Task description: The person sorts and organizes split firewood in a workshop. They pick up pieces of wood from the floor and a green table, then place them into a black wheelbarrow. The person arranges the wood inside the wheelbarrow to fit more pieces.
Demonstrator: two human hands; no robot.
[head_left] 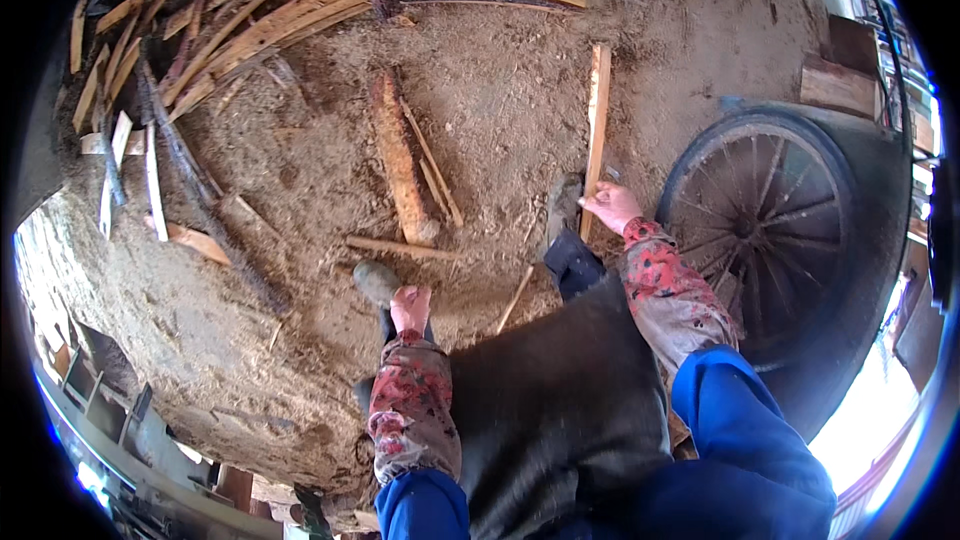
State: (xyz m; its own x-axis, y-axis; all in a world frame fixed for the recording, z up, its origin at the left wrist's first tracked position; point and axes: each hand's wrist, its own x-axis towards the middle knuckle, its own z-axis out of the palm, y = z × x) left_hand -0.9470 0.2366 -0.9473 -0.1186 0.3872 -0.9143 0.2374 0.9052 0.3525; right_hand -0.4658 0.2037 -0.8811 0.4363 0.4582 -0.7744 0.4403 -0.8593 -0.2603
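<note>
Plank (597,120) reaching out from the right hand (614,206), its long axis pointing toward the far edge of the floor (490,130).

The right grip looks clamped on the plank close to its near end, thumb and fingers together, so most of its length lies beyond them; the right shoe (562,202) is just beside it on the left. The left hand (410,310) is well apart from the plank, near the left shoe (376,282); its fingers are bent, but I cannot tell whether they meet or hold anything. Farther out, between the two, lies a bark-covered slab (400,160), roughly parallel to the plank. A spoked wheel (745,227) is toward the floor's right edge, a heap of split wood (270,35) toward its far left corner.
</note>
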